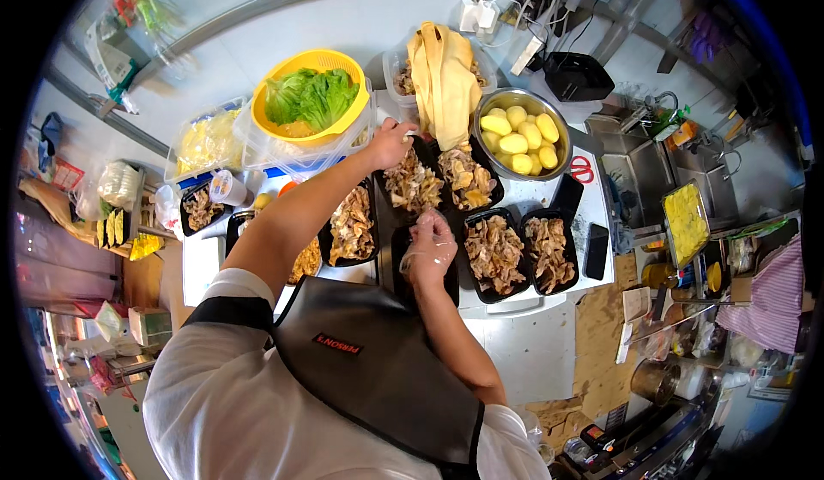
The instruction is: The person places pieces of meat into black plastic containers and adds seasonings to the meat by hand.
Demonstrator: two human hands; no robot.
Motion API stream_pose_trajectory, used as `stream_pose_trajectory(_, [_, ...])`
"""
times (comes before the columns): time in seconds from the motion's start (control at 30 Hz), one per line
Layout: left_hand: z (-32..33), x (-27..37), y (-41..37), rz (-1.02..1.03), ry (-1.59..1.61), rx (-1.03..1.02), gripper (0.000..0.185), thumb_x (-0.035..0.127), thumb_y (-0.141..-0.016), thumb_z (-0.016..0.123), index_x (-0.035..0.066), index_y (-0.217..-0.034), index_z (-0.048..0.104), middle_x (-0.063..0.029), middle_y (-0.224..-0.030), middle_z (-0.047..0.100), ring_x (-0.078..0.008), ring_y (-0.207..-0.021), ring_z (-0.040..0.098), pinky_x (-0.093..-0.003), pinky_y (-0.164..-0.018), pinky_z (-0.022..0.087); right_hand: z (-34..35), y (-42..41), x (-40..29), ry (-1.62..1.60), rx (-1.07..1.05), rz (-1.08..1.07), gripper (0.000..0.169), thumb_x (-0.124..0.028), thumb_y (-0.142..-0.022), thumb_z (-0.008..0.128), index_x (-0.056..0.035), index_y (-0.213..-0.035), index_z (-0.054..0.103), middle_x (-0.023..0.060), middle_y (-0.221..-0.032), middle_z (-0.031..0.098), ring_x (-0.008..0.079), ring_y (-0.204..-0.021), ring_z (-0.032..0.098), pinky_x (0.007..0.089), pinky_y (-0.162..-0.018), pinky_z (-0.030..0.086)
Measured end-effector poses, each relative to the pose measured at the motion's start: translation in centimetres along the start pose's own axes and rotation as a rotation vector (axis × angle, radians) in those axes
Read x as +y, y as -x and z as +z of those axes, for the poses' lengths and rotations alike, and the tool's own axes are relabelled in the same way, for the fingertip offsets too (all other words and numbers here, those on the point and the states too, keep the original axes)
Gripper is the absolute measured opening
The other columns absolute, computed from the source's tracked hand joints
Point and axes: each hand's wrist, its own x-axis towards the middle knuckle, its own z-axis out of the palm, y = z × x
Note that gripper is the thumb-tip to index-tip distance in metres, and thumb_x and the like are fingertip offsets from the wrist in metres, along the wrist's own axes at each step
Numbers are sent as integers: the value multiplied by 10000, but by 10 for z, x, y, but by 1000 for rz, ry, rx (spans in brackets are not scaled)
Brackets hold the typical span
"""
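Observation:
My left hand, bare and wearing a ring, is at the far rim of a black plastic tray of cooked meat pieces, its fingers bent over the edge. My right hand, in a clear plastic glove, has its fingers bunched at the near end of that meat; whether a piece is between them is hidden. Below this hand lies another black tray, its inside mostly covered. Filled meat trays stand around: one at the left, one at the far right of my hands, and two nearer right.
A steel bowl of peeled potatoes, tofu-skin-like yellow sheets on a clear tub, and a yellow colander of lettuce stand behind. Red-handled scissors and a smartphone lie right. Sinks are beyond the table.

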Motion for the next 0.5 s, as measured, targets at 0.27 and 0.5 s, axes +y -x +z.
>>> stream_pose_trajectory(0.27, [15, 20, 27, 61, 1, 86, 451, 187, -1039, 623, 128, -1480, 543, -209, -1364, 530, -426, -1287, 520, -474, -1140, 421, -46, 19, -13, 832, -215, -254, 268, -157, -996, 743, 8, -1205, 719, 103, -972, 764, 185, -881, 716, 311, -827, 567])
stream_pose_trajectory(0.5, [17, 97, 103, 105, 385, 62, 257, 176, -1066, 612, 56, -1289, 659, -200, -1275, 693, -370, -1160, 692, -446, -1046, 532, -80, 23, -46, 1031, -419, -515, 303, -141, -909, 786, -42, -1192, 741, 220, -1219, 731, 408, -1139, 701, 466, -1027, 553])
